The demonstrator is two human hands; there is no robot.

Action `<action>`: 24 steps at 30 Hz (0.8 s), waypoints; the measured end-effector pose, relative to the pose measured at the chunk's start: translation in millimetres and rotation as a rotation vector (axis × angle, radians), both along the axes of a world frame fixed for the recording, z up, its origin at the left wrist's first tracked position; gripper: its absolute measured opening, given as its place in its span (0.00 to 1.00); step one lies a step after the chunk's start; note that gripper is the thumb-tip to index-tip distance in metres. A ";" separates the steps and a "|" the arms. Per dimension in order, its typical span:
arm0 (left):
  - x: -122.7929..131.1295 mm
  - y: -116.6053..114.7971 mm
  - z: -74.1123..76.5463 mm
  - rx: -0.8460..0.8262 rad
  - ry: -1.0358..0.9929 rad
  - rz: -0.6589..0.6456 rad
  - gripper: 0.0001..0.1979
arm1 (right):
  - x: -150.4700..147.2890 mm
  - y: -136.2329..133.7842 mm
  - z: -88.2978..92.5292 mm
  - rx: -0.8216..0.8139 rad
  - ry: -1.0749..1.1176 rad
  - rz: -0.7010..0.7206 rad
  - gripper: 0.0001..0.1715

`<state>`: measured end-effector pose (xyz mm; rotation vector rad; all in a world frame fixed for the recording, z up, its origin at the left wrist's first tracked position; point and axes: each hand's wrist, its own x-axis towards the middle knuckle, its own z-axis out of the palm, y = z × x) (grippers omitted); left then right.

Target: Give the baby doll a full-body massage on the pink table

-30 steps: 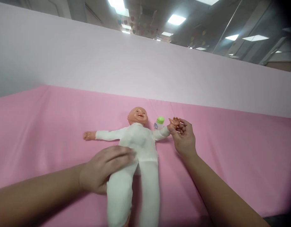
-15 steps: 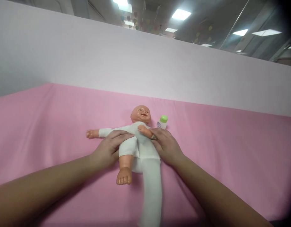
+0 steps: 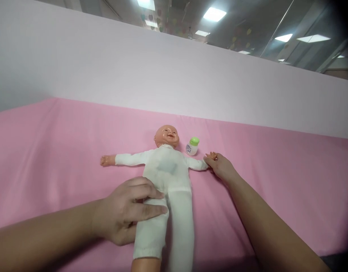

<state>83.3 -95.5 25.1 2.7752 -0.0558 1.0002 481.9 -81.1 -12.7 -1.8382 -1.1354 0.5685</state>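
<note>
A baby doll (image 3: 167, 170) with a hard, shiny head and a white cloth body lies on its back, head away from me. My left hand (image 3: 128, 211) is wrapped over the thigh of the doll's leg on the left, fingers across the top and thumb along its outer side. Out to the right, my right hand (image 3: 221, 166) grips the doll's other arm at the wrist, and the small plastic fingers show above my own. The doll's feet are beyond the lower edge of view.
A small clear bottle with a green cap (image 3: 192, 146) stands beside the doll's head, close to its outstretched arm. Pink cloth (image 3: 77, 132) covers the surface. A white wall or panel (image 3: 162, 71) rises behind, with glass and ceiling lights above.
The doll's raised leg has come down toward me under my left hand. My right hand has drawn the doll's bent arm off its chest and out to the right.
</note>
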 end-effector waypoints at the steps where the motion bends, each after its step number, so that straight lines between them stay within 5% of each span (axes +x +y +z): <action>1: -0.2 -0.9 1.7 -0.021 0.016 0.000 0.28 | -0.2 0.4 -0.2 -0.022 0.007 0.013 0.32; 5: 0.5 0.7 7.0 -0.106 0.043 0.010 0.30 | -18.3 0.5 3.5 0.198 0.043 -0.022 0.38; 8: 2.6 9.9 2.2 -0.092 -0.037 0.138 0.27 | -42.0 -1.8 5.0 0.434 -0.028 0.002 0.36; 13: 5.8 35.3 -11.8 -0.242 0.012 0.478 0.20 | -78.5 -8.6 1.9 0.428 -0.510 0.384 0.24; 17: 7.7 48.6 -14.0 -0.432 0.055 0.457 0.17 | -90.6 -12.7 4.1 0.393 -0.617 0.555 0.25; 24: 3.4 32.8 -8.3 -0.294 -0.046 0.200 0.23 | -66.6 -0.8 3.7 0.397 -0.132 0.331 0.30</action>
